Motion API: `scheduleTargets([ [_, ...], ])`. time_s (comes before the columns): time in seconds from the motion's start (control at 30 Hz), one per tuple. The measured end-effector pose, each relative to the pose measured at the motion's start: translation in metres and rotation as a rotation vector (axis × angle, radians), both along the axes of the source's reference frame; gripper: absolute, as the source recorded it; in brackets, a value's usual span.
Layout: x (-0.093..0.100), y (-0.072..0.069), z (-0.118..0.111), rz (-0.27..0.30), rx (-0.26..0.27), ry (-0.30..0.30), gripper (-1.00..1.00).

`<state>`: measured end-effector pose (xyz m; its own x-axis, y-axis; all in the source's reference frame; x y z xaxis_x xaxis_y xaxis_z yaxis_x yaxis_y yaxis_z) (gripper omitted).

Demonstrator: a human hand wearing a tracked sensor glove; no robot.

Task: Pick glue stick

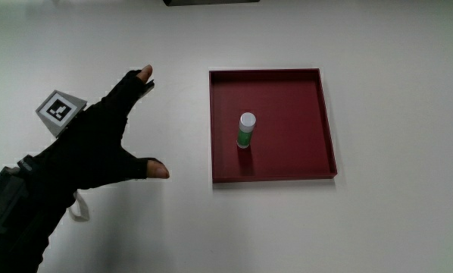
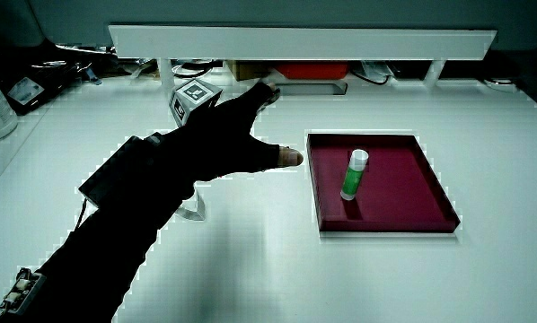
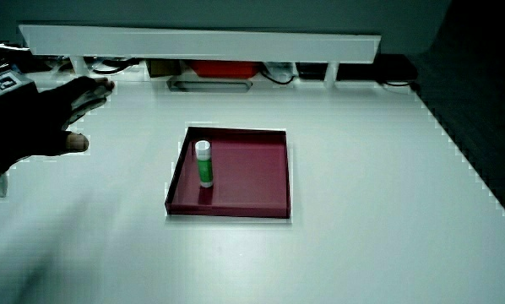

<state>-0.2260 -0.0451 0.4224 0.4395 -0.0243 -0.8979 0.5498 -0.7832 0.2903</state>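
Observation:
A green glue stick (image 1: 245,130) with a white cap stands upright in a dark red square tray (image 1: 310,91); both side views show the stick (image 2: 354,173) (image 3: 203,163) in the tray (image 2: 412,193) (image 3: 261,169). The hand (image 1: 105,144) in the black glove hovers over the bare white table beside the tray, apart from it, its fingers spread and holding nothing. It also shows in both side views (image 2: 224,139) (image 3: 33,118). A patterned cube (image 1: 60,111) sits on its back.
A low white partition (image 2: 295,40) runs along the table's edge farthest from the person, with red and grey items under it. A white strap (image 1: 79,206) hangs from the wrist.

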Motion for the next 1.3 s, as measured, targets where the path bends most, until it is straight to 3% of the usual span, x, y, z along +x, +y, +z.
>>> scheduleTargets([
  [0.1,0.003,0.000,0.005,-0.009,-0.021,0.000,0.00],
  [0.17,0.009,0.002,0.008,-0.025,-0.055,0.057,0.00],
  [0.2,0.012,0.003,0.011,-0.018,-0.049,0.048,0.00],
  [0.27,0.019,0.005,0.015,-0.022,-0.095,0.026,0.00],
  [0.33,0.025,0.005,0.020,-0.013,-0.080,-0.002,0.00],
  [0.43,0.031,0.005,0.027,-0.006,-0.077,0.006,0.00],
  [0.47,0.033,0.005,0.029,-0.024,-0.104,-0.024,0.00],
  [0.5,0.036,0.005,0.031,-0.026,-0.122,0.008,0.00],
  [0.57,0.042,0.004,0.038,-0.033,-0.138,-0.007,0.00],
  [0.6,0.047,0.004,0.039,-0.038,-0.149,0.019,0.00],
  [0.67,0.054,0.002,0.043,-0.053,-0.196,-0.044,0.00],
  [0.7,0.059,0.001,0.046,-0.052,-0.189,0.000,0.00],
  [0.87,0.081,-0.003,0.060,-0.037,-0.181,0.019,0.00],
  [0.93,0.090,-0.003,0.062,-0.026,-0.198,0.006,0.00],
  [0.97,0.093,-0.005,0.066,-0.022,-0.173,0.005,0.00],
  [1.07,0.103,-0.006,0.071,-0.007,-0.172,-0.011,0.00],
  [1.1,0.107,-0.006,0.073,-0.005,-0.178,0.011,0.00],
  [1.13,0.109,-0.007,0.078,0.007,-0.149,0.006,0.00],
  [1.3,0.122,-0.005,0.088,0.009,-0.163,0.000,0.00],
])
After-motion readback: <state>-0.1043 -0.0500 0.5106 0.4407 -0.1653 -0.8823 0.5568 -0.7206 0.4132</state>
